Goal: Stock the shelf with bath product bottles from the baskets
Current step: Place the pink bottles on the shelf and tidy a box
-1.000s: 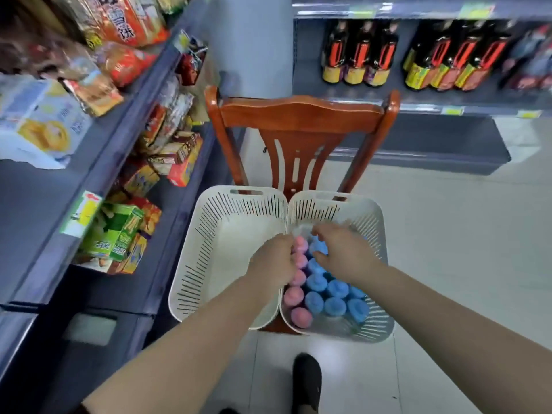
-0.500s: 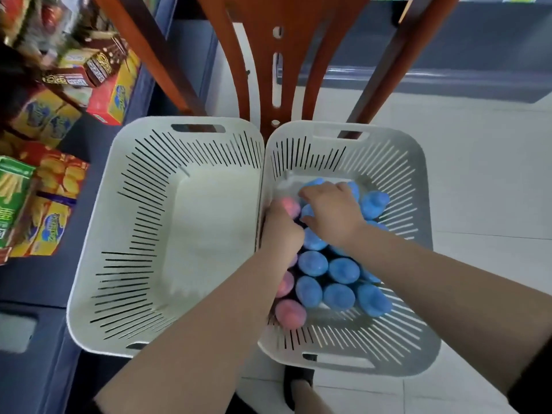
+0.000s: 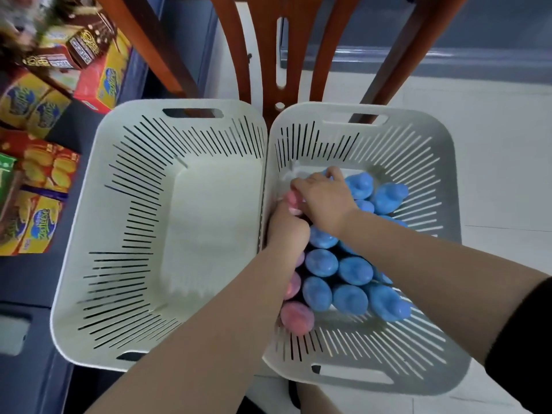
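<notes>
Two white slotted baskets sit side by side on a wooden chair. The left basket (image 3: 125,234) holds nothing. The right basket (image 3: 418,162) is packed with upright bottles, several with blue caps (image 3: 355,270) and a few with pink caps (image 3: 297,318) along its left wall. Both my hands are down among the bottles at the basket's left side. My left hand (image 3: 286,231) curls round a pink-capped bottle (image 3: 291,200). My right hand (image 3: 325,198) reaches over it, fingers curled on bottle tops; what it grips is hidden.
The red-brown chair back (image 3: 280,49) rises just behind the baskets. On the left, dark shelves (image 3: 68,124) carry snack and biscuit boxes (image 3: 38,228). Pale floor tiles (image 3: 493,144) spread to the right, with another dark shelf base at the top right.
The view has closed in and tilted down onto the baskets. Both hands have pushed deeper among the bottles, shifting toward the far left corner of the right basket.
</notes>
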